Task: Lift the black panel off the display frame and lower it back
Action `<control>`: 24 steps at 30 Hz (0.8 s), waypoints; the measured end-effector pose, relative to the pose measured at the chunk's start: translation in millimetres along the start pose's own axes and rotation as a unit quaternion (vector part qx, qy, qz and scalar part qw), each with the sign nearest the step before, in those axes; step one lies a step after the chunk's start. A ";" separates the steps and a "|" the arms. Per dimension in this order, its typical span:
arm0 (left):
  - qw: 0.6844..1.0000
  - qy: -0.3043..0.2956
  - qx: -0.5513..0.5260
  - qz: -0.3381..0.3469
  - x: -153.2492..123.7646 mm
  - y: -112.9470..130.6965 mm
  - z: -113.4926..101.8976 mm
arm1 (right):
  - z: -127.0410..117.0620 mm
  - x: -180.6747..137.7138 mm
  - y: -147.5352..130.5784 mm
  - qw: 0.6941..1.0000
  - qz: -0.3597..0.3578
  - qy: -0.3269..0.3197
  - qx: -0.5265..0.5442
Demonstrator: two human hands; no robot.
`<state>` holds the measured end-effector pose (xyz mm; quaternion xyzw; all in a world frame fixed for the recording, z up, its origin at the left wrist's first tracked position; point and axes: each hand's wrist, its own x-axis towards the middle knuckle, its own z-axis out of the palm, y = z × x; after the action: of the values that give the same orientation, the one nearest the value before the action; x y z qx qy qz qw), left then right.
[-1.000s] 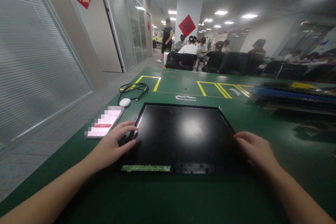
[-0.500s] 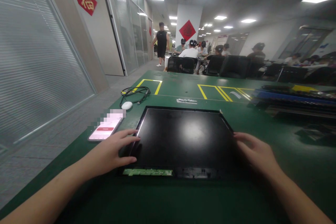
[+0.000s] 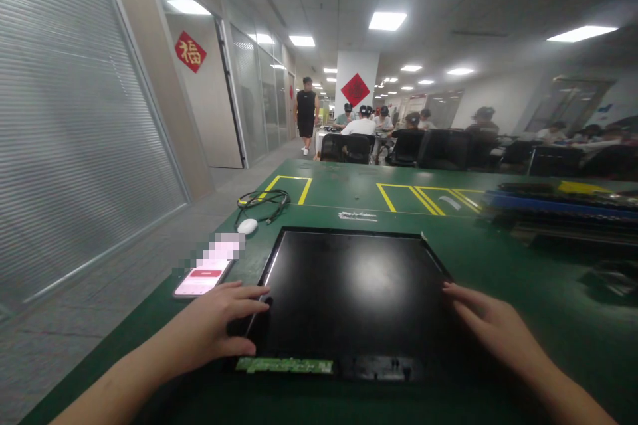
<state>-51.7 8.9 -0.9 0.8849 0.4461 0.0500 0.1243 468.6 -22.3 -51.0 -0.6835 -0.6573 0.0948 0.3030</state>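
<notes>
A flat black display panel lies face up on the green table, with a green circuit strip along its near edge. My left hand rests on the panel's left edge, fingers stretched over the rim and thumb below. My right hand lies at the panel's right edge, fingers extended and flat against it. Neither hand lifts the panel.
A phone with a lit screen lies left of the panel. Behind it are a white mouse and a coiled black cable. Stacked dark trays sit at the right. Seated people and one standing person are beyond the table.
The camera has tilted up, so the panel and hands sit lower in view. Both hands stay on the panel's edges. The standing person has walked closer.
</notes>
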 end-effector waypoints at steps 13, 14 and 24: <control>0.997 0.007 -0.034 0.073 -0.9 4.2 4.4 | 1.6 1.2 -4.4 1.000 0.014 -0.002 0.026; 0.996 0.008 -0.037 0.075 -0.8 4.9 4.1 | 2.4 1.5 -3.0 1.000 0.015 -0.002 0.027; 0.999 0.000 -0.029 0.044 -1.8 15.1 -2.9 | 5.3 3.0 2.8 0.999 0.020 0.004 0.044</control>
<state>-41.6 -0.7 6.0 0.8996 0.4052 0.0688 0.1477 468.5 -17.7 -55.9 -0.6832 -0.6372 0.1270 0.3332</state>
